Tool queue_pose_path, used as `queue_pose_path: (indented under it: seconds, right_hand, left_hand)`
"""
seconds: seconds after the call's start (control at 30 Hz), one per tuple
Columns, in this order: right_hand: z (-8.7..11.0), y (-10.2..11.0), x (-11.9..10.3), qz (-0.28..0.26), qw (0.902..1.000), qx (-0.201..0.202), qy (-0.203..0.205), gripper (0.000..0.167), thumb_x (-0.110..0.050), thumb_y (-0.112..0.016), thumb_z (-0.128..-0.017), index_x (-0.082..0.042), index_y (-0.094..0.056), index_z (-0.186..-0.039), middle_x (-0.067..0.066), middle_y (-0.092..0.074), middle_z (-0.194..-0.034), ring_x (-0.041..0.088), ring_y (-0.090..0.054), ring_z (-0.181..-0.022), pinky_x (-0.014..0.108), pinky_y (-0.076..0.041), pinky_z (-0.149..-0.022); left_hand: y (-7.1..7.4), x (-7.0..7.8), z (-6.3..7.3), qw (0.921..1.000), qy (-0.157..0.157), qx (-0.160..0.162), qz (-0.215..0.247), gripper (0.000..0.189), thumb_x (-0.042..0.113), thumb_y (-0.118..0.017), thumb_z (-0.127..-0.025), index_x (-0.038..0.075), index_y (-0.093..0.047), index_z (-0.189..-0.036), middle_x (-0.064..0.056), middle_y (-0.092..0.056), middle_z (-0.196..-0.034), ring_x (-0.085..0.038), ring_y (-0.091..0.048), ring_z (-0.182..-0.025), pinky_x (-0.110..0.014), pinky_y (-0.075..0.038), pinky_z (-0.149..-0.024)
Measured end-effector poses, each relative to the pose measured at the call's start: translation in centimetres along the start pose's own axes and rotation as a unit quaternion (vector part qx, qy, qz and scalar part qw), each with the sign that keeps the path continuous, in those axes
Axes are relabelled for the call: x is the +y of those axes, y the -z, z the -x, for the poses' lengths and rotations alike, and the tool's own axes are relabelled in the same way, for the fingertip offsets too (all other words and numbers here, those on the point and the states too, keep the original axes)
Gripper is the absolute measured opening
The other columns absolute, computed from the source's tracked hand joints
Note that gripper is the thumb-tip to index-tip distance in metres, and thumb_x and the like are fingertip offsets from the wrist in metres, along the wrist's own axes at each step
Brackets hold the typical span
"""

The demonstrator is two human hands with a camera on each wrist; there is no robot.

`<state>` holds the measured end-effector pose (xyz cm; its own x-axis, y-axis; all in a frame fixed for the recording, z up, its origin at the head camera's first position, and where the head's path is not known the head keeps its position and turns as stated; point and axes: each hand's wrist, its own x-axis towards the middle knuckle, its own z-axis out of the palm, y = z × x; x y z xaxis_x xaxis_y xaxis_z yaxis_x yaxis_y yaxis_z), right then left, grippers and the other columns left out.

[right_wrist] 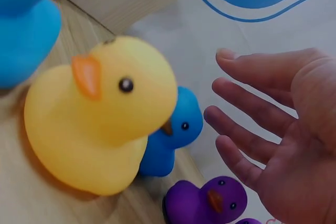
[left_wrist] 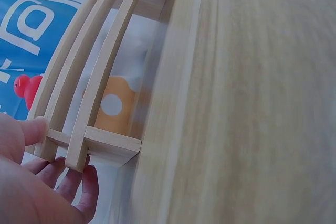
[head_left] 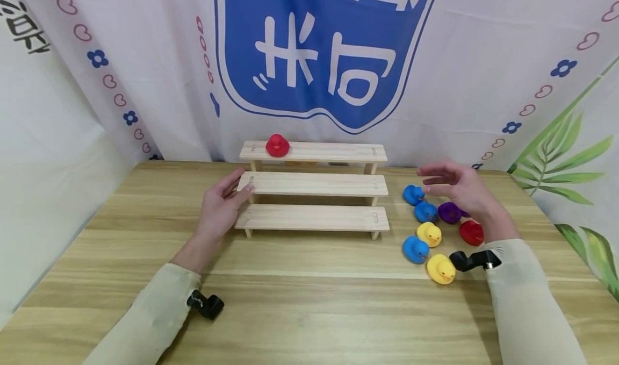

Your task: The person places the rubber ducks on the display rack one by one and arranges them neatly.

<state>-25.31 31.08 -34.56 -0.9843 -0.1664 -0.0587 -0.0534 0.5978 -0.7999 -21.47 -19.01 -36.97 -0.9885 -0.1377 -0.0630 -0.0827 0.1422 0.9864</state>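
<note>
Left hand (head_left: 220, 206) grips left end of 3-tier shelf (head_left: 314, 184). Right hand (head_left: 456, 185), fingers loosely extended, near blue ducks (head_left: 425, 213); purple ducks (head_left: 449, 213), perhaps 2.

We Reach In From Lower Left and Right

In the head view, our left hand (head_left: 220, 204) sits left of centre, thumb (left_wrist: 34, 130) above curled fingers (left_wrist: 89, 192). Our right hand (head_left: 456, 187), right of centre, hangs with digits (right_wrist: 252, 103) loosely bent, spread. Both forearms (head_left: 145, 311) slant inward.

High head view, forward and down, close tilted wrist views, head and left sharing shelf (head_left: 314, 184)
</note>
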Motion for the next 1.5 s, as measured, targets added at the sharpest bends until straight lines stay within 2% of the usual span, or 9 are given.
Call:
queue_pose_path:
  seconds: [0.17,0.27,0.4,0.5,0.63,0.83,1.13,1.5]
  right_hand:
    - [-0.1,0.1,0.5,0.011,0.9998,-0.017,-0.008,0.055,-0.030,-0.074,-0.101,-0.015,-0.056,-0.151,0.015,-0.056,-0.158,0.039,-0.054,-0.144,0.028,-0.060,-0.102]
    - [-0.2,0.0,0.9,0.023,0.9994,-0.025,-0.012,0.056,-0.031,-0.075,-0.100,-0.016,-0.056,-0.151,0.015,-0.056,-0.158,0.040,-0.054,-0.144,0.039,-0.060,-0.107]
    - [-0.2,-0.1,1.3,0.028,0.9988,-0.034,-0.018,0.056,-0.028,-0.076,-0.100,-0.014,-0.056,-0.151,0.015,-0.056,-0.158,0.041,-0.054,-0.144,0.057,-0.050,-0.119]
    - [-0.2,-0.2,1.5,0.027,0.9987,-0.039,-0.016,0.054,-0.024,-0.075,-0.100,-0.012,-0.057,-0.150,0.016,-0.056,-0.157,0.043,-0.053,-0.144,0.063,-0.044,-0.122]
    - [-0.3,-0.5,1.7,0.031,0.9984,-0.044,-0.019,0.054,-0.024,-0.074,-0.101,-0.011,-0.057,-0.151,0.018,-0.056,-0.157,0.044,-0.053,-0.144,0.064,-0.042,-0.123]
    - [-0.6,-0.7,2.1,0.042,0.9966,-0.052,-0.047,0.056,-0.029,-0.072,-0.102,-0.010,-0.055,-0.153,0.023,-0.053,-0.159,0.047,-0.050,-0.145,0.065,-0.042,-0.122]
    - [-0.9,-0.8,2.2,0.062,0.9944,-0.050,-0.070,0.059,-0.039,-0.072,-0.102,-0.011,-0.057,-0.152,0.024,-0.054,-0.156,0.045,-0.049,-0.145,0.070,-0.033,-0.125]
    - [-1.0,-1.0,2.1,0.072,0.9948,-0.047,-0.054,0.058,-0.040,-0.070,-0.103,-0.010,-0.057,-0.151,0.024,-0.055,-0.155,0.044,-0.051,-0.141,0.067,-0.038,-0.123]
  left_hand:
    - [0.0,0.2,0.1,1.0000,-0.003,0.000,-0.007,0.065,0.024,-0.070,-0.104,0.024,-0.042,-0.163,0.002,-0.033,-0.174,-0.019,-0.036,-0.159,-0.036,-0.032,-0.133]
    - [0.0,0.3,0.2,1.0000,-0.003,-0.002,-0.008,0.065,0.025,-0.070,-0.105,0.024,-0.042,-0.163,0.003,-0.033,-0.174,-0.020,-0.036,-0.159,-0.036,-0.032,-0.133]
    - [-0.1,0.3,0.3,0.9999,-0.011,-0.008,-0.010,0.065,0.026,-0.069,-0.105,0.022,-0.041,-0.164,0.003,-0.033,-0.174,-0.020,-0.036,-0.159,-0.037,-0.032,-0.133]
    - [-0.2,0.3,0.3,0.9997,-0.018,-0.011,-0.011,0.066,0.026,-0.069,-0.105,0.020,-0.041,-0.164,0.002,-0.033,-0.174,-0.020,-0.035,-0.160,-0.037,-0.032,-0.134]
    - [-0.1,0.2,0.3,0.9997,-0.019,-0.013,-0.012,0.065,0.026,-0.069,-0.105,0.021,-0.041,-0.164,0.001,-0.033,-0.174,-0.020,-0.035,-0.160,-0.038,-0.032,-0.134]
    - [-0.2,-0.1,0.3,0.9995,-0.024,-0.014,-0.013,0.065,0.026,-0.069,-0.105,0.020,-0.041,-0.163,0.004,-0.035,-0.173,-0.019,-0.034,-0.160,-0.037,-0.030,-0.134]
    - [-0.1,-0.1,0.2,0.9996,-0.023,-0.004,-0.015,0.065,0.026,-0.069,-0.105,0.019,-0.042,-0.163,0.004,-0.036,-0.173,-0.017,-0.033,-0.161,-0.037,-0.031,-0.134]
    - [0.1,0.1,0.3,0.9996,-0.021,-0.005,-0.018,0.065,0.027,-0.069,-0.105,0.020,-0.041,-0.164,0.001,-0.033,-0.174,-0.019,-0.035,-0.160,-0.037,-0.032,-0.134]
